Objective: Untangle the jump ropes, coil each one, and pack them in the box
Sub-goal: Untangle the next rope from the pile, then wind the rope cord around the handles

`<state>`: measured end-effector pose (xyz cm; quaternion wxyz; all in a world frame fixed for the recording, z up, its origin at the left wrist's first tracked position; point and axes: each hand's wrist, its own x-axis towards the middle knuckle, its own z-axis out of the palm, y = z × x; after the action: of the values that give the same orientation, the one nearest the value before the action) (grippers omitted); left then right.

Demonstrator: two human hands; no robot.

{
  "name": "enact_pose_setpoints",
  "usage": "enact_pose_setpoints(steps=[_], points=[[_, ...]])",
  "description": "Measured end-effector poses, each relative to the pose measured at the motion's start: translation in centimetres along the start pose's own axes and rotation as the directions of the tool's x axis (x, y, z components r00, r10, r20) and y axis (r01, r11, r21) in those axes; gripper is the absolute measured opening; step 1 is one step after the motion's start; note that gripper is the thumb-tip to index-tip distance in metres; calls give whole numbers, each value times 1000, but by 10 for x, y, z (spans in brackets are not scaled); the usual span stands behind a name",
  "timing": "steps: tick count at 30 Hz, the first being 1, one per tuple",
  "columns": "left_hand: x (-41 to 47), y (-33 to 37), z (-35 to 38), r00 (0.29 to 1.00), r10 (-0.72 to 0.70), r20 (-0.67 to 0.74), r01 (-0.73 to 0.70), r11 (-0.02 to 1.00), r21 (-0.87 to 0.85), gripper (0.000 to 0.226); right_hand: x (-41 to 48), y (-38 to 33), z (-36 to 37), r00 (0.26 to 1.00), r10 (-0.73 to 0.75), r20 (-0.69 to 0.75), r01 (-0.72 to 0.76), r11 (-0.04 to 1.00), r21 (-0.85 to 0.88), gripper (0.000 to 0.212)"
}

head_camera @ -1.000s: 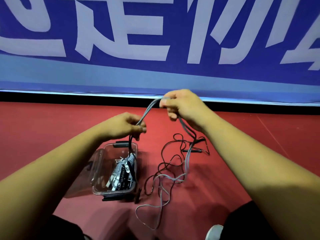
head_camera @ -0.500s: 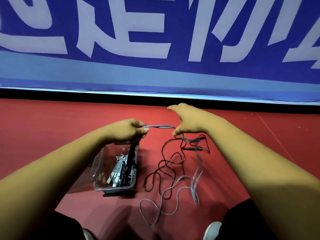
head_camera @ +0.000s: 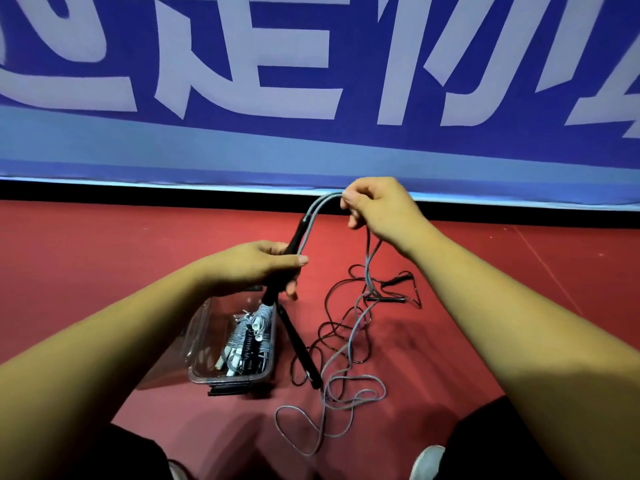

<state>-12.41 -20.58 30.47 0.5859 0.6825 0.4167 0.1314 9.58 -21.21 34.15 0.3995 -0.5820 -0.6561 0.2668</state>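
Note:
My left hand (head_camera: 256, 266) grips the black handles of a grey jump rope (head_camera: 349, 351) together with a strand of its cord. One handle (head_camera: 300, 348) hangs down beside the box. My right hand (head_camera: 377, 206) pinches a doubled bend of the grey cord, raised above and right of the left hand. The rest of the grey cord trails down in loose loops on the red floor. A thin black jump rope (head_camera: 346, 327) lies tangled under it, its handles (head_camera: 386, 299) at the far right. A clear plastic box (head_camera: 204, 341) holds coiled ropes.
A blue banner with large white characters (head_camera: 311, 81) runs along the back, above a black strip. The red floor (head_camera: 104, 254) extends left and right. My dark-clothed legs and a grey shoe tip (head_camera: 427, 462) sit at the bottom edge.
My right hand has taken a new bend of grey cord and lifted it up and to the right. The left hand stays above the box, and the floor loops have shifted.

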Motion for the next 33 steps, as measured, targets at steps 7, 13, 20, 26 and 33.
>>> enact_pose_setpoints(steps=[7,13,20,26,33], points=[[13,10,2,984,-31,-176,-95,743,-663,26,-9,17,31,999,-39,-15,34,966,-258,32],[13,14,-17,986,-13,-166,-144,433,-890,23,-36,23,72,836,55,547,-80,997,22,59],[5,22,-24,983,19,-184,-175,408,-896,27,-41,17,87,856,24,517,-74,994,77,19],[3,16,-29,928,-84,-362,-180,750,-636,27,-38,5,86,853,52,520,-208,946,247,17],[0,1,-12,986,-146,-74,93,872,-481,35,-29,-7,62,936,119,331,-265,856,443,10]])
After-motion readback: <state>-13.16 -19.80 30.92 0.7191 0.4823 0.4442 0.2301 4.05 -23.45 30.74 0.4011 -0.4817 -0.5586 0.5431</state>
